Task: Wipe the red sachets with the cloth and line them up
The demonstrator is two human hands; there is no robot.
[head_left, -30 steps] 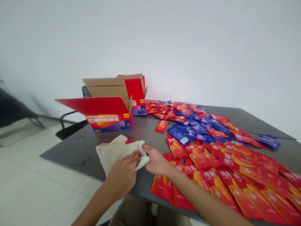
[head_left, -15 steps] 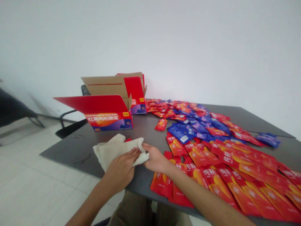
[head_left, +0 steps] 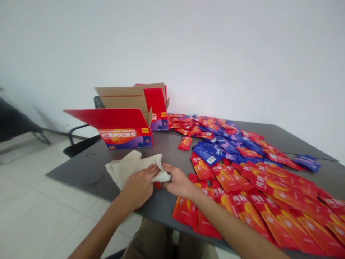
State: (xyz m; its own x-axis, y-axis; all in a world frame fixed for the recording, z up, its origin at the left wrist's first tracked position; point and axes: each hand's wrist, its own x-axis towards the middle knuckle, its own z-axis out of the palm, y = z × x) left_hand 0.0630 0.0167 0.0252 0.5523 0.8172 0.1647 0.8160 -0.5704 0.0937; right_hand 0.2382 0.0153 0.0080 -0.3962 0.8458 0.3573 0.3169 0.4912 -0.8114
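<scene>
A beige cloth bag (head_left: 129, 167) lies on the dark grey table (head_left: 88, 169) near its front edge. My left hand (head_left: 138, 187) rests on the bag's near side, fingers curled over the fabric. My right hand (head_left: 178, 183) pinches the bag's rolled mouth (head_left: 161, 171) from the right. A bit of red packet (head_left: 157, 185) shows between the two hands, under the bag's mouth. Many red packets (head_left: 242, 194) lie spread to the right of my right hand.
An open red carton (head_left: 125, 135) stands behind the bag, and a second one (head_left: 157, 108) behind that. Blue packets (head_left: 212, 149) are mixed among red ones farther back. A lone red packet (head_left: 184, 143) lies mid-table. A black chair (head_left: 81, 144) stands at the table's left.
The bag has shifted slightly left and away. A red packet now shows under the bag's mouth, between my hands. Both hands stay on the bag.
</scene>
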